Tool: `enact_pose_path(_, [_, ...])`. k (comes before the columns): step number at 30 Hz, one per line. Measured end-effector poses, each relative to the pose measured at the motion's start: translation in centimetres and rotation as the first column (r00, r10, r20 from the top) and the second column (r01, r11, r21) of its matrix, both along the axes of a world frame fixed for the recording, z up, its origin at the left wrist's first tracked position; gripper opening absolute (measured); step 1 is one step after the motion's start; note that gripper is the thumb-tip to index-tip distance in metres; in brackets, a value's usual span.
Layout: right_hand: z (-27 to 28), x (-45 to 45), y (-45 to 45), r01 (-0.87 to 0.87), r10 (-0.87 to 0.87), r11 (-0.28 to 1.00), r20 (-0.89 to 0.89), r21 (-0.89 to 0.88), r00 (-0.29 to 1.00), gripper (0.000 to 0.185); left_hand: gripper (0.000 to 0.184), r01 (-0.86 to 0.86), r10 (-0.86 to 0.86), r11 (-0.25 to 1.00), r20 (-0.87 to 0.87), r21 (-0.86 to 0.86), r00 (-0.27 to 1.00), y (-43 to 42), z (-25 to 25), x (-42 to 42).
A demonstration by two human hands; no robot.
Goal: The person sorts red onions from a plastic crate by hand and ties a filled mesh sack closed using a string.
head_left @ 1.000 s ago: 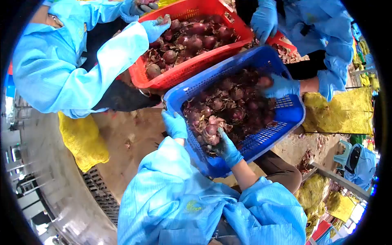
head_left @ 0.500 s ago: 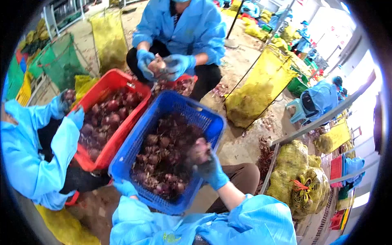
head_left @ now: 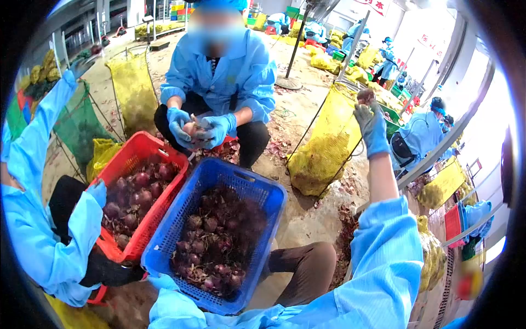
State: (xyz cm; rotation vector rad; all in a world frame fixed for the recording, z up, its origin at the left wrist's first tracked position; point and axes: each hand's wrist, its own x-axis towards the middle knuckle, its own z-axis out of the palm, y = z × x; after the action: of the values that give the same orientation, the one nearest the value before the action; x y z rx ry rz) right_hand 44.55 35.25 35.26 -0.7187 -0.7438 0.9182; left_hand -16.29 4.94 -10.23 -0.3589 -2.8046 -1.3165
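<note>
A blue plastic crate (head_left: 272, 219) stands in front of me with several red onions (head_left: 211, 223) inside, many with dry skins and roots. Gloved in blue, my left hand (head_left: 163, 281) is closed on the crate's near left rim, its fingertips partly hidden. My right hand (head_left: 372, 127) is raised high to the right, level with a tall yellow mesh bag. It grips an onion (head_left: 365, 97) at its fingertips, well away from the crate.
A red crate (head_left: 143, 248) of onions adjoins the blue one. Across from me a crouching co-worker (head_left: 219, 77) holds an onion in both hands. Another co-worker's sleeve (head_left: 49, 236) is at left. Yellow mesh bags (head_left: 329, 145) stand on frames; a metal rail (head_left: 433, 156) crosses at right.
My right hand has swung up and right from above the blue crate, carrying the onion. The left co-worker's far arm has lifted. The view has tilted upward.
</note>
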Motion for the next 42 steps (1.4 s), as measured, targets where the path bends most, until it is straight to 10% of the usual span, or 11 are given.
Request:
enact_pose_path(4, [-8.1,-7.3,-6.3,-0.331,0.412,0.897,0.287,-0.292,0.865,0.044,0.031,0.092,-0.093,0.994,0.01,0.051,0.996,0.2,1.6,-0.1])
enact_pose_path(8, [-20.7,-14.9,-11.4,-0.419,0.858,0.48,0.311,-0.771,0.41,0.035,0.034,0.133,-0.139,0.99,0.16,0.048,0.977,-1.0,3.0,0.9])
enact_pose_path(13, [-33.7,-24.9,-16.6,-0.401,0.672,0.435,0.587,-0.807,-0.452,0.037,0.035,0.12,-0.121,0.993,0.15,0.016,0.981,-0.8,3.4,1.2])
enact_pose_path(17, [-41.0,-31.4,-18.4,-0.283,0.434,0.221,0.354,-0.933,-0.828,0.03,0.031,0.115,-0.125,0.992,0.24,0.056,0.963,-0.5,5.9,2.2])
enact_pose_path(20, [-48.3,-34.8,-19.2,-0.229,0.675,0.368,0.428,-0.901,-0.601,0.03,0.032,0.085,-0.079,0.996,0.269,-0.01,0.96,-0.4,6.6,2.5])
enact_pose_path(26, [-58.7,-36.0,-22.8,-0.069,0.611,0.243,0.208,-0.967,-0.764,0.05,0.038,0.068,-0.045,0.994,0.251,-0.084,0.967,0.4,9.1,3.5])
enact_pose_path(28, [-56.6,-36.3,-21.9,-0.152,0.267,0.243,0.216,-0.958,-0.939,0.077,0.038,0.081,-0.047,0.992,0.305,-0.1,0.951,0.2,8.8,2.8])
enact_pose_path(33, [-49.5,-36.6,-20.0,0.002,0.504,0.245,0.125,-0.97,-0.855,0.078,0.032,0.093,-0.11,0.993,0.265,0.074,0.958,0.2,8.0,3.2])
enact_pose_path(34, [-51.9,-35.1,-20.3,-0.151,0.671,0.128,0.198,-0.98,-0.714,0.077,0.035,0.292,-0.282,0.943,0.082,-0.159,0.956,-3.4,1.9,0.5])
enact_pose_path(36, [-50.5,-34.1,-19.5,-0.401,0.939,-0.169,-0.023,-0.9,-0.343,0.076,0.061,0.535,-0.324,0.685,0.451,-0.494,0.831,-1.8,5.7,0.2])
enact_pose_path(42, [-36.4,-33.1,-19.1,-0.831,0.804,-0.316,-0.594,-0.459,0.023,0.075,0.069,0.194,-0.169,0.976,0.22,-0.097,0.961,-0.3,4.8,1.6])
